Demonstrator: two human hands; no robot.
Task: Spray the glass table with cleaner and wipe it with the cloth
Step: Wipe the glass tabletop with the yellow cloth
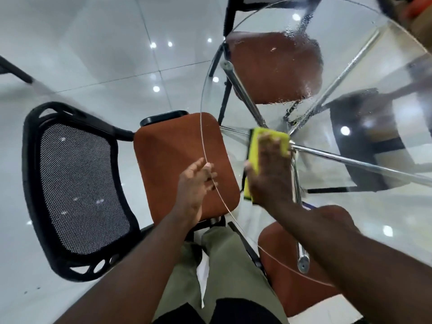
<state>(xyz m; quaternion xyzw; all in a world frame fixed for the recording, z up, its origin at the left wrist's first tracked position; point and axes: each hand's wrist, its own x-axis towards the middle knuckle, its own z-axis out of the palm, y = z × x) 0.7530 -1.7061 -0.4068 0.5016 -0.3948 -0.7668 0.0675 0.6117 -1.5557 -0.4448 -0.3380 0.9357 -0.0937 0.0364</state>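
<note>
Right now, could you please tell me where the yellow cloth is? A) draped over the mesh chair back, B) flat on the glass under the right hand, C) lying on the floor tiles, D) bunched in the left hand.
B: the right hand presses the yellow cloth flat on the glass table, while the left hand is at the rim and holds nothing.

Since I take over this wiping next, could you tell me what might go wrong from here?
The spray droplets sit far across the glass table, beyond the cloth under the right hand; leaning to reach them could put weight on the glass. The left hand is at the rim, where it may smudge the glass or catch the edge.
</note>
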